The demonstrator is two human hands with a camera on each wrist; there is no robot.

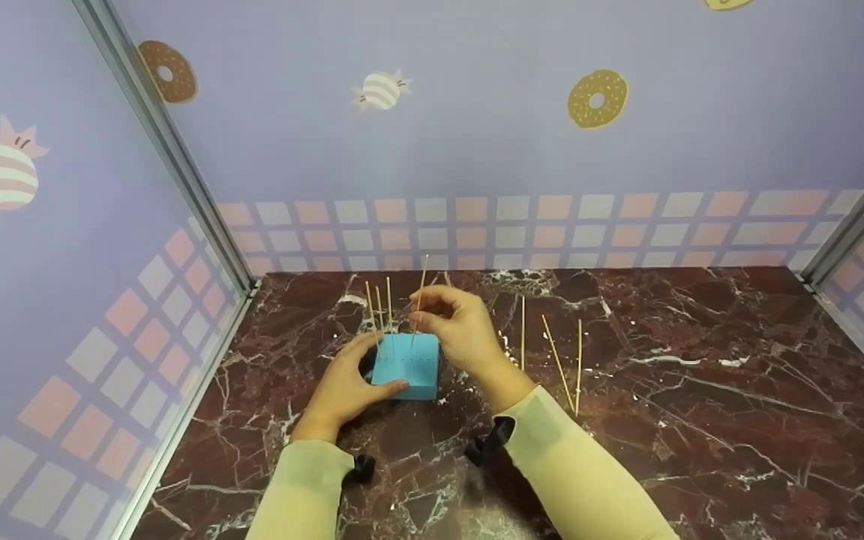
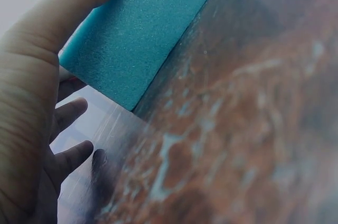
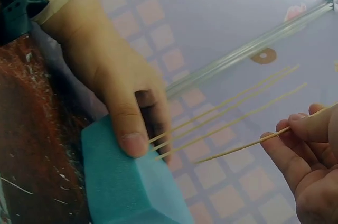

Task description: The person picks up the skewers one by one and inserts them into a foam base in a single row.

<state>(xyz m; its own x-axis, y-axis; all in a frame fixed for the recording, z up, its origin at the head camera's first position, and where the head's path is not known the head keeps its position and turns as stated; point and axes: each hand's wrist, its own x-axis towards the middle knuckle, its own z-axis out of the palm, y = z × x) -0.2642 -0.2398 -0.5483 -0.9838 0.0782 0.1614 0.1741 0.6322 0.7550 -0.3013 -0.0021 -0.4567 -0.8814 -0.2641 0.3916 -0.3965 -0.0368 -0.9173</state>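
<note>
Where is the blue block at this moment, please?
In the head view, the blue block is on the table just left of centre, gripped by the left hand, with three sticks standing in it.

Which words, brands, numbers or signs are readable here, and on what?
None: no readable word, label, brand or number.
The blue block shows no lettering; the back wall carries pictures, such as a doughnut.
Any marking on the dark wrist strap is too blurred to read.
</note>
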